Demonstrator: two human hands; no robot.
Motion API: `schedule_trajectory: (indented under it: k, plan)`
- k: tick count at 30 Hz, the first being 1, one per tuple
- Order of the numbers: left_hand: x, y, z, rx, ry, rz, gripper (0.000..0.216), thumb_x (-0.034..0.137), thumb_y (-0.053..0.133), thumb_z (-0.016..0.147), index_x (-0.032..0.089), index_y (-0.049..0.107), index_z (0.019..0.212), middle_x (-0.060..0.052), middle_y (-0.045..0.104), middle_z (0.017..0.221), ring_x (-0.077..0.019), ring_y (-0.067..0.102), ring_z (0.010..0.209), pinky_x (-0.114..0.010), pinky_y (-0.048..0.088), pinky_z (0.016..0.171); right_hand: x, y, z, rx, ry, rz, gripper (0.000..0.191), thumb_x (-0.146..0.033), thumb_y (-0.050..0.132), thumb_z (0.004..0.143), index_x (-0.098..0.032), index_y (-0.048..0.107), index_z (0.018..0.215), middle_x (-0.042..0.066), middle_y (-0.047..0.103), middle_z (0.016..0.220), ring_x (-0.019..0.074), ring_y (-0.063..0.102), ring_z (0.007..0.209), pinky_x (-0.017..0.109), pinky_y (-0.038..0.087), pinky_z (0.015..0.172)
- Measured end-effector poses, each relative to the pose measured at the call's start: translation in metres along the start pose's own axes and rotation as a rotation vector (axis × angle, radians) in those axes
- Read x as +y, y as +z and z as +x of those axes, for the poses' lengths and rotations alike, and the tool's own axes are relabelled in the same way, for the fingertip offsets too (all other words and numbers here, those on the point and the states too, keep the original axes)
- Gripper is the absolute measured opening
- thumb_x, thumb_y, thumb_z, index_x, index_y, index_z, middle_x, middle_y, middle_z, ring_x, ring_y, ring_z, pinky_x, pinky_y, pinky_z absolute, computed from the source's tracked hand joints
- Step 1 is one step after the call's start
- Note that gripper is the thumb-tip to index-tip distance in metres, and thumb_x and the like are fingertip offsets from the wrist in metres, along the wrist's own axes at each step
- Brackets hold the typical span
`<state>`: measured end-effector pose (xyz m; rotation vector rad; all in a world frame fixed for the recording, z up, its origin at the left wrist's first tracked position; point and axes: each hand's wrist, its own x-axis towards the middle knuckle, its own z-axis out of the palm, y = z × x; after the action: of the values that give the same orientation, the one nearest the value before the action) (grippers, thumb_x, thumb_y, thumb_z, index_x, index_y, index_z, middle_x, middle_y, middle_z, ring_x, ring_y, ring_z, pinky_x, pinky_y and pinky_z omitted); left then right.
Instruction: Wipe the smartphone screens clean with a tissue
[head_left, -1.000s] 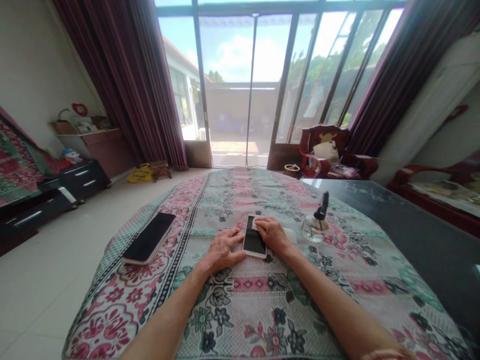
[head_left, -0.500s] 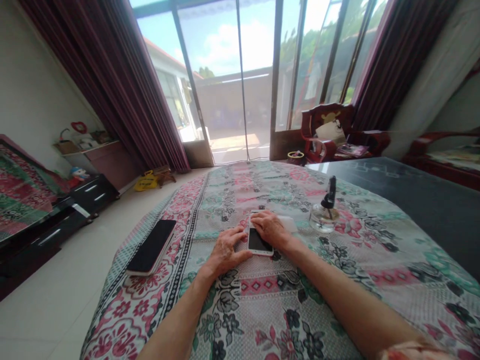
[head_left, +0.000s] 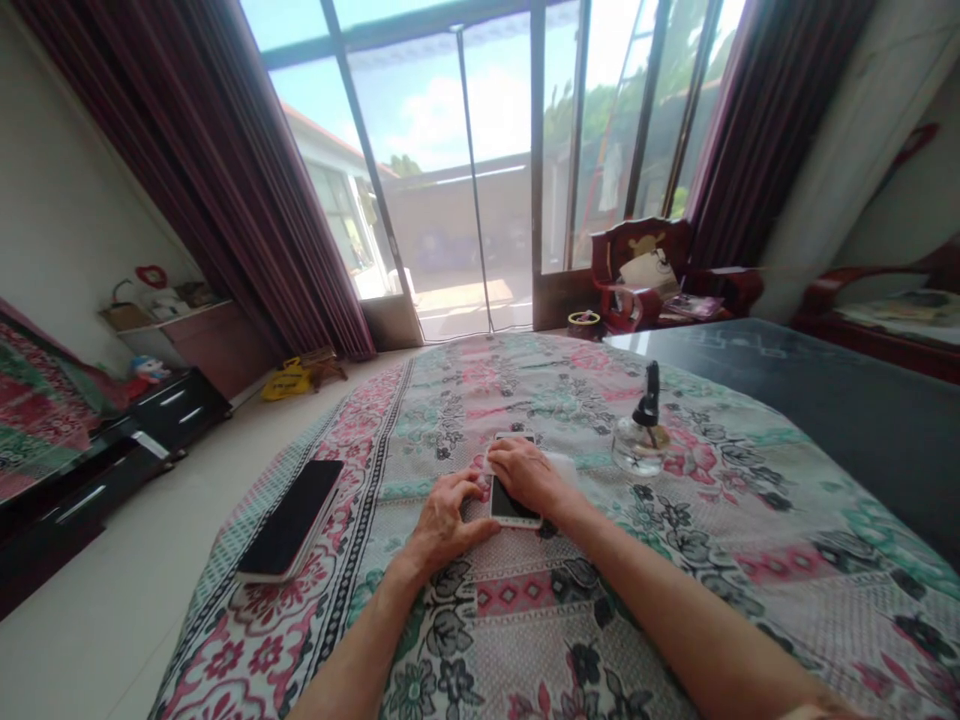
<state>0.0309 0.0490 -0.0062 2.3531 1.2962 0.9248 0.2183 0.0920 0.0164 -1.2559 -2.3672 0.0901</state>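
A: Far left first, what's there?
B: Low dark cabinet [head_left: 150,420] by the wall; yellow bag [head_left: 289,380] on the floor near the maroon curtain [head_left: 247,200]; a black tablet [head_left: 289,520] lies flat on the floral tablecloth [head_left: 525,620], near its left edge, well apart from the hands
A: Left hand?
B: Left hand [head_left: 444,520] is palm down on the tablecloth, fingers bent; fingertips and thumb touch the left edge of the white phone [head_left: 512,508]; it pins the phone from the side, nothing clasped, grip loose
A: Where's the phone exactly?
B: Flat on the tablecloth, screen up, about the middle, between the two hands; only its lower half shows clearly, the upper part sits under the right hand
A: Right hand?
B: Right hand [head_left: 529,472] lies across the phone's upper part, palm down, fingers pointing left; a white cloth [head_left: 561,463] peeks out just beside it on the right; cannot tell whether the fingers pinch it or only press
A: Further right?
B: Clear glass bottle [head_left: 637,445] with a black pump top, upright on the tablecloth, near the right hand but apart; beyond it the bare dark tabletop [head_left: 825,420]; a red wooden chair [head_left: 645,265] stands at the back by the glass door [head_left: 480,200]
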Motion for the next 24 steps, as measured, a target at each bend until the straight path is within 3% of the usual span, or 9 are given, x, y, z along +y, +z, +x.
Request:
schedule_trajectory:
  k: [5,11,19,24]
  plan:
    - [0.0,0.001,0.0,-0.007,0.017,0.051,0.039,0.034,0.073,0.073,0.023,0.065,0.109,-0.008,0.06,0.125,-0.0255,0.053,0.118,-0.043,0.041,0.102,0.021,0.003,0.01,0.054,0.092,-0.008,0.024,-0.021,0.046,0.093,-0.02,0.07,0.092,0.005,0.067,0.109,0.0167,0.056,0.101,0.025,0.035,0.093]
    - [0.003,0.001,0.001,-0.013,0.027,0.075,0.03,0.029,0.063,0.083,0.024,0.064,0.112,-0.007,0.06,0.124,-0.0237,0.053,0.116,-0.041,0.042,0.102,0.038,-0.004,0.007,0.109,0.258,-0.056,0.026,-0.021,0.043,0.093,-0.018,0.069,0.095,0.007,0.067,0.105,0.0185,0.055,0.101,0.027,0.034,0.094]
    - [0.012,0.002,0.004,0.107,-0.03,0.135,0.02,0.026,0.058,0.084,0.017,0.065,0.101,-0.009,0.065,0.111,-0.0237,0.058,0.105,-0.038,0.045,0.096,0.033,-0.012,0.001,0.106,0.374,-0.111,0.025,-0.024,0.046,0.089,-0.017,0.069,0.083,0.011,0.064,0.095,0.0205,0.056,0.089,0.028,0.039,0.079]
    - [0.028,0.011,0.001,0.085,-0.086,0.264,0.058,0.05,0.07,0.07,0.015,0.058,0.114,-0.014,0.059,0.122,-0.0323,0.052,0.113,-0.047,0.041,0.098,0.033,-0.01,0.001,0.132,0.407,-0.105,0.021,-0.022,0.046,0.089,-0.016,0.066,0.092,0.01,0.063,0.1,0.0199,0.055,0.095,0.027,0.037,0.084]
